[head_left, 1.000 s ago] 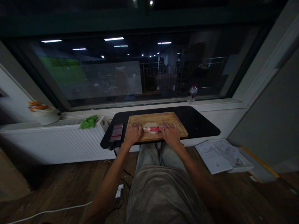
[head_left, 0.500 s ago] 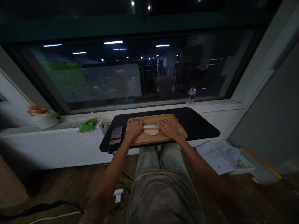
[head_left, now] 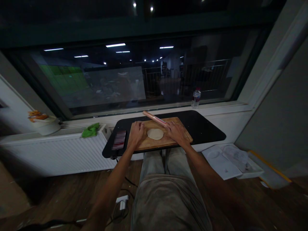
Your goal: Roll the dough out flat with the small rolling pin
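Note:
A flat round of dough point(head_left: 155, 134) lies in the middle of a wooden cutting board point(head_left: 144, 146). My right hand point(head_left: 175, 131) grips one end of a rolling pin point(head_left: 154, 118), a pinkish cylinder. The pin slants up to the left, its free end past the board's far edge and off the dough. On the left part of the board rests my left hand point(head_left: 137, 131), beside the dough and apart from the pin. It holds nothing, and its fingers stretch forward.
The board sits on a small black table point(head_left: 204, 128). A phone point(head_left: 119, 140) lies at the table's left. A green cloth point(head_left: 90, 130) and a white tub point(head_left: 47, 125) are on the radiator point(head_left: 60, 154). A water bottle point(head_left: 196, 98) stands on the windowsill.
The rolling pin has come off the dough and swung to a slant in my right hand. My left hand has let go of it and shifted slightly left. The dough round now shows whole.

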### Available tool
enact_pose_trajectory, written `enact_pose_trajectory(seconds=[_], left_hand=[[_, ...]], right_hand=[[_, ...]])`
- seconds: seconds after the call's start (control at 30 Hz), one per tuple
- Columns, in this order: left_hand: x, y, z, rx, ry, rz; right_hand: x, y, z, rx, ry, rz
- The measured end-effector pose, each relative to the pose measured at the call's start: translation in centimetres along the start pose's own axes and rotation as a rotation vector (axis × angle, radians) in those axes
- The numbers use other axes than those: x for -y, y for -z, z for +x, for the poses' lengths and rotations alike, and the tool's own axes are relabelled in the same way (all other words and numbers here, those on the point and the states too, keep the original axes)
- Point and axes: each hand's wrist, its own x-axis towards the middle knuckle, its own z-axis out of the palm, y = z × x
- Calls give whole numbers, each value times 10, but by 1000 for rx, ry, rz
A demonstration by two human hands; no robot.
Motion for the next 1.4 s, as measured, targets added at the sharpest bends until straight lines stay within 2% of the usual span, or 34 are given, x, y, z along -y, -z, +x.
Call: enact_pose_trajectory(seconds=[0.07,0.13,0.37,0.5,0.8,0.9,1.03,1.13,1.3,1.4], left_hand=[[0,-4,-4,211,-104,-27],[-3,-8,-8,348,-187,-1],[-15,-12,-11,530,-325,95],[-14,-13,-8,530,-360,113],[-12,-19,-8,477,-347,-42],[-11,-20,-8,494,-305,-154],[-13,-19,-9,584,-294,-335],[-19,-19,-12,585,-319,-238],[-26,-20,-18,462,-299,115],[-23,-20,-18,451,-293,100]], right_hand=[[-2,1,1,-23,-30,-1],[-3,1,1,-22,-29,-3],[0,1,1,28,-52,-49],[4,4,-1,42,-58,-59],[1,-3,1,8,1,-27],[0,-4,1,20,5,-33],[-1,-1,-1,5,62,-72],[-3,0,-1,-2,77,-81],[-5,-1,0,5,36,-58],[0,2,-1,23,42,-75]])
